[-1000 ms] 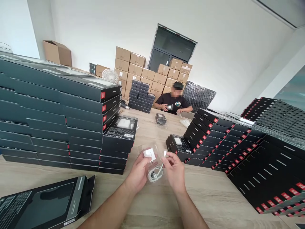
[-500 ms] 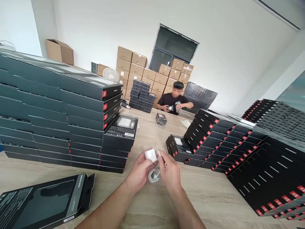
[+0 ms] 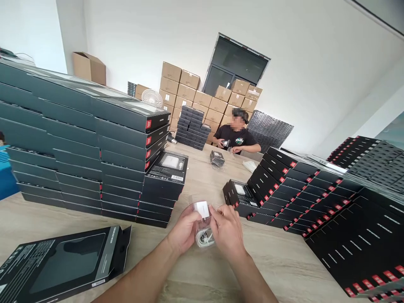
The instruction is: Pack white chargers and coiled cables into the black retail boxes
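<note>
both hands work low over the light wood table [image 3: 195, 181]. the left hand [image 3: 184, 229] is curled around a clear plastic bag [image 3: 202, 225], gripping it from below, while the right hand [image 3: 225, 229] is closed beside it, its fingers [image 3: 221, 214] pinching the same bag. inside sit a white power adapter [image 3: 202, 209] and a coiled white cable [image 3: 204, 238], held just above the tabletop. the slippery film looks like the weak spot to me: a loose pinch could let the adapter slide, and the coil could spring free and snag. a careless elbow could also topple the tall stacks of dark retail boxes [image 3: 78, 143] on the left (they look none too steady). the open box [image 3: 166, 170] topping the nearest stack holds a white adapter [image 3: 168, 161] in its tray, another open box [image 3: 240, 195] sits to the right, and an opened box [image 3: 66, 265] with a dark recess lies by the left forearm.
</note>
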Action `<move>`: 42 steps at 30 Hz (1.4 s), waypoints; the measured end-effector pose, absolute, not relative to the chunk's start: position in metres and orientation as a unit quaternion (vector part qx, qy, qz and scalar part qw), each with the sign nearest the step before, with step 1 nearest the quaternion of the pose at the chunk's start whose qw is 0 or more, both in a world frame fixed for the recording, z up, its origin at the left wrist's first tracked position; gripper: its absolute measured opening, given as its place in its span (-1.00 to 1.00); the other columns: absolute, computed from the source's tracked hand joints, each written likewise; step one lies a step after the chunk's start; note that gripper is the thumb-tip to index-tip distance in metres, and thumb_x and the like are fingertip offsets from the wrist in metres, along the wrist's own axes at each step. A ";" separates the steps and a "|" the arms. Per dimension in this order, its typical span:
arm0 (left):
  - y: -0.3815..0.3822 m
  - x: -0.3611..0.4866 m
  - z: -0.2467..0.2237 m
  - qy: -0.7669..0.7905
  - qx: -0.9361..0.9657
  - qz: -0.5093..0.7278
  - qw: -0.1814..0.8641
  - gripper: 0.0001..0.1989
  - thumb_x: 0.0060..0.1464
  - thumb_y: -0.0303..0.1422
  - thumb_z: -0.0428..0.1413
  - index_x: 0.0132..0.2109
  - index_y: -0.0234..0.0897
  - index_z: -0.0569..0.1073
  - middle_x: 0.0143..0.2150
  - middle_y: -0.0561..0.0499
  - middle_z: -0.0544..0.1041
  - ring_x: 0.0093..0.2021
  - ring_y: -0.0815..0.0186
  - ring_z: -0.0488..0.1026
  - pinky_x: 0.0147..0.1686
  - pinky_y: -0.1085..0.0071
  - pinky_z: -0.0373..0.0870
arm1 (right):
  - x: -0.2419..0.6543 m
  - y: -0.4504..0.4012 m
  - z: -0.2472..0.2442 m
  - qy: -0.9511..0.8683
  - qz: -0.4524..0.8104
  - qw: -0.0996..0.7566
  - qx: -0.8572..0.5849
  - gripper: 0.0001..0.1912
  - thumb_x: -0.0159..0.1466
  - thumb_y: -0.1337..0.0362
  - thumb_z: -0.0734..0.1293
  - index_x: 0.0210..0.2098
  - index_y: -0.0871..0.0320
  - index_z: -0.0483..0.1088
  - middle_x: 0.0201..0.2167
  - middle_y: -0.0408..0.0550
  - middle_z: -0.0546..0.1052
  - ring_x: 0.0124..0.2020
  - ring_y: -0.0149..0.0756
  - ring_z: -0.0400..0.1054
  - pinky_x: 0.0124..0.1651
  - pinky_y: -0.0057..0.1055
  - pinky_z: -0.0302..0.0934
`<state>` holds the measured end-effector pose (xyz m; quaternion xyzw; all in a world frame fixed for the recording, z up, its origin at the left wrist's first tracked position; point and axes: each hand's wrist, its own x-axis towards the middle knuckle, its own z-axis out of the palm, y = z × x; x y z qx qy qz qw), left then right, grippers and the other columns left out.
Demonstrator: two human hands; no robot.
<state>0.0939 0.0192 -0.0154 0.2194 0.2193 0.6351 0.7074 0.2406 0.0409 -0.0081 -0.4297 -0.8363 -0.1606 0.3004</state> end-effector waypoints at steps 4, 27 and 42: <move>0.018 0.089 -0.014 0.215 0.213 0.630 0.715 -0.69 -0.21 -0.57 0.17 -0.22 -0.30 0.56 -0.24 -0.05 0.65 -0.19 0.20 0.58 -0.03 0.26 0.46 | 0.247 0.040 -0.014 -0.831 -0.088 0.334 -0.435 -0.58 0.32 0.38 0.22 0.09 -0.05 0.52 -0.34 -0.03 0.40 -0.27 -0.18 0.27 -0.20 -0.27 0.17; 0.020 0.084 -0.013 0.247 0.191 0.618 0.721 -0.73 -0.16 -0.61 0.11 -0.24 -0.37 0.53 -0.27 -0.08 0.62 -0.27 0.25 0.57 -0.14 0.32 0.53 | 0.259 0.041 -0.025 -0.838 0.183 0.318 -0.404 -0.43 0.38 0.40 0.10 0.33 -0.13 0.21 0.03 -0.08 0.51 0.03 -0.24 0.40 0.10 -0.27 0.31; 0.022 0.089 -0.003 0.208 0.230 0.619 0.722 -0.45 -0.13 -0.53 0.23 0.08 -0.23 0.43 -0.08 -0.08 0.61 -0.12 0.15 0.58 -0.05 0.24 0.48 | 0.250 0.040 -0.033 -0.749 0.240 0.465 -0.406 -0.48 0.44 0.15 0.12 0.36 0.01 0.17 0.27 -0.01 0.38 0.28 -0.16 0.26 0.31 -0.22 0.14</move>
